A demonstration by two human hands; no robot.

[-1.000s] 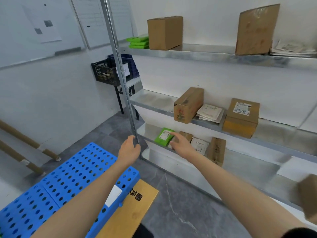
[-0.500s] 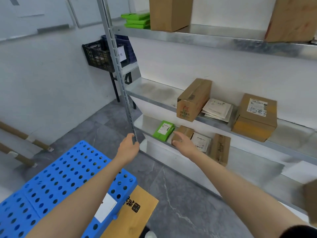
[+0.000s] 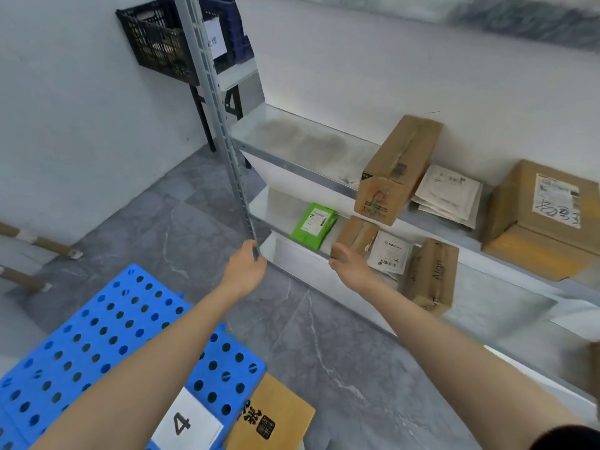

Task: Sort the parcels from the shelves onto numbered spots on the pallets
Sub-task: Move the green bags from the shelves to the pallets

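On lower shelf (image 3: 276,206), right hand (image 3: 350,266) now clasps brown box (image 3: 357,233), left hand (image 3: 246,269) still grips upright (image 3: 224,125)

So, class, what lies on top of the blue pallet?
A white card marked 4 lies on the blue pallet near its corner. The left forearm covers a strip of it, so anything beneath is hidden.

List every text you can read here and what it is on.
"4": white card on the blue pallet.
"Algn", roughly: brown box on the lower shelf.
Labels on the green parcel, white mailer and large box: too small or blurred.
Characters on the tan board: unclear.
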